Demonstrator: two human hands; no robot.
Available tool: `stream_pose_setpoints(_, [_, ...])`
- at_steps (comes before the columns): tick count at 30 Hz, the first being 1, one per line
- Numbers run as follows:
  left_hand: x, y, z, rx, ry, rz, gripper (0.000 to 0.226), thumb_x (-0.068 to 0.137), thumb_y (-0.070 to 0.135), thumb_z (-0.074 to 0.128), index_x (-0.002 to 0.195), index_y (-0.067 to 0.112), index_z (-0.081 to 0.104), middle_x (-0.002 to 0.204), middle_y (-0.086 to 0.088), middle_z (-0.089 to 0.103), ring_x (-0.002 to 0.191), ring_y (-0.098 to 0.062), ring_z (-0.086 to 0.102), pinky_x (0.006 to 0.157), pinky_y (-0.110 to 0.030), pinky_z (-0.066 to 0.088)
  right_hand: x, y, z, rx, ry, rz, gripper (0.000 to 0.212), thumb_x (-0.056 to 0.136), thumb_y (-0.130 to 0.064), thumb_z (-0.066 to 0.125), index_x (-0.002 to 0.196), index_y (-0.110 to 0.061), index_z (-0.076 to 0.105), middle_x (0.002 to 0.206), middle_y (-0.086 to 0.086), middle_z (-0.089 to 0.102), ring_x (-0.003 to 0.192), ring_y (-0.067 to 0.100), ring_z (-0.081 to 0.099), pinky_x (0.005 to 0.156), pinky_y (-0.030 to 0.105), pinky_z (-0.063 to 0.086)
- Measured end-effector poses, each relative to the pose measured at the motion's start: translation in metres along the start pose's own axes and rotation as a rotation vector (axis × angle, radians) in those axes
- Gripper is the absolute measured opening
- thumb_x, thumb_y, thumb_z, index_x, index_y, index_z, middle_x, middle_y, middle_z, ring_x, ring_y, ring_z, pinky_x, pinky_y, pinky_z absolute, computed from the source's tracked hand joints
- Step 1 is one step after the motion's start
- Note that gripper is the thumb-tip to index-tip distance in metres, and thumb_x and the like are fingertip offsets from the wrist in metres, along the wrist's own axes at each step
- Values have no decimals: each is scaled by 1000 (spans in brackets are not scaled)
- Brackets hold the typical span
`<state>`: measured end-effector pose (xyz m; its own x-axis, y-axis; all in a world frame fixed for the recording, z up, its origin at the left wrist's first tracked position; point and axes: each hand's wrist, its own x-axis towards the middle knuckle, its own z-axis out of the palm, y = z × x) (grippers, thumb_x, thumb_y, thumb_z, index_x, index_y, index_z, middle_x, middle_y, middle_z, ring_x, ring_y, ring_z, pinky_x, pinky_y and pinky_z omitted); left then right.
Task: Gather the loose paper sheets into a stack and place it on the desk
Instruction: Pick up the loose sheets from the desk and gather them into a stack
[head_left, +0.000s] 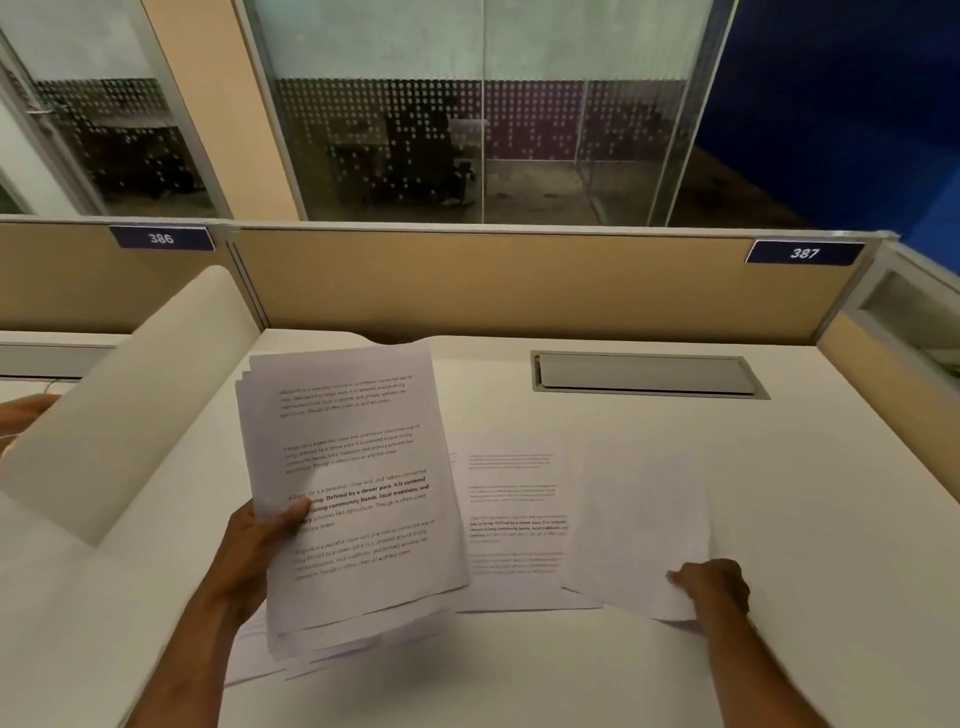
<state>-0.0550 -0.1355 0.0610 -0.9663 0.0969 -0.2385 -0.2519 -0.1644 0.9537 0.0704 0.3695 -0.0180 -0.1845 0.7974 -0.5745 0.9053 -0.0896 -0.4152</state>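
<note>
My left hand (260, 540) holds a stack of printed sheets (353, 483) tilted up above the white desk (805, 519), thumb on the top page. Its edges are uneven. To the right, my right hand (714, 584) pinches the near right corner of a blank-side-up sheet (641, 525) and lifts that corner off the desk. Between them a printed sheet (514, 514) lies flat on the desk, partly under the blank sheet. More loose sheets (270, 660) lie on the desk below the held stack.
A white curved divider (124, 410) rises at the left. A grey cable hatch (647, 374) is set into the desk at the back right. A tan partition (519, 280) with number plates 386 and 387 closes the back; glass walls stand beyond.
</note>
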Motion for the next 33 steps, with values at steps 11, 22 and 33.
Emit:
stream_pose_setpoints(11, [8, 11, -37, 6, 20, -10, 35, 94, 11, 65, 128, 7, 64, 114, -22, 77, 93, -41, 77, 71, -51, 66, -162, -93, 21, -191, 519, -908, 19, 97, -13, 56, 111, -1, 62, 105, 24, 65, 83, 38, 67, 68, 43, 57])
stream_pose_setpoints(22, [15, 14, -74, 20, -15, -36, 43, 84, 16, 71, 126, 8, 65, 110, -19, 79, 89, -37, 79, 69, -49, 66, -202, -56, 167, -584, 194, -1024, 43, 14, -4, 100, 42, -8, 67, 52, 8, 65, 35, 15, 57, 30, 16, 44])
stream_pose_setpoints(33, [33, 11, -80, 28, -57, -71, 37, 86, 14, 69, 122, 9, 67, 111, -22, 78, 88, -40, 78, 67, -49, 66, -153, -53, 133, -396, 148, -574, 58, 98, -53, 40, 140, -14, 49, 142, 15, 44, 125, 31, 47, 100, 46, 47])
